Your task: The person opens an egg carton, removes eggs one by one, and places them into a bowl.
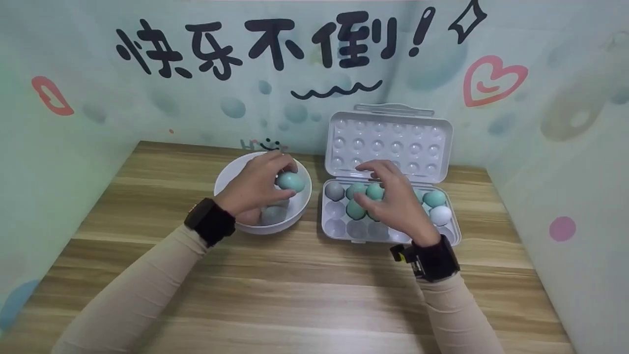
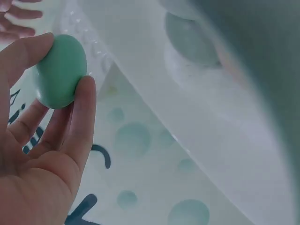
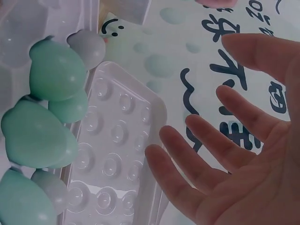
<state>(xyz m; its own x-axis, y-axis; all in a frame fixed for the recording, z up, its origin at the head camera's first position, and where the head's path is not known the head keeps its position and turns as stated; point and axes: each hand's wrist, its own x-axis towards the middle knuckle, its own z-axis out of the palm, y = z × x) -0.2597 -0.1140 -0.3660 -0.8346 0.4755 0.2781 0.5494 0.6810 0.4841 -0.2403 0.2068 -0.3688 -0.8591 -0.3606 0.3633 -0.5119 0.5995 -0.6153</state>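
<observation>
My left hand (image 1: 263, 179) pinches a green egg (image 1: 291, 182) between thumb and fingers, over the right side of a white bowl (image 1: 305, 206). In the left wrist view the same egg (image 2: 61, 70) sits at the fingertips. Inside the bowl lie a grey egg (image 1: 274, 215) and a brownish one (image 1: 249, 216), partly covered by the hand. My right hand (image 1: 395, 201) hovers over an egg carton (image 1: 327, 231), its fingers spread and holding nothing. Green, grey and white eggs fill part of the carton, such as a green egg (image 3: 58, 70) in the right wrist view.
The carton's dimpled lid (image 1: 388, 142) stands raised at the back, close to the printed cloth wall (image 1: 196, 113). Empty cups (image 1: 357, 229) show along the carton's front row. Wooden tabletop (image 1: 275, 290) spreads in front, with cloth walls on both sides.
</observation>
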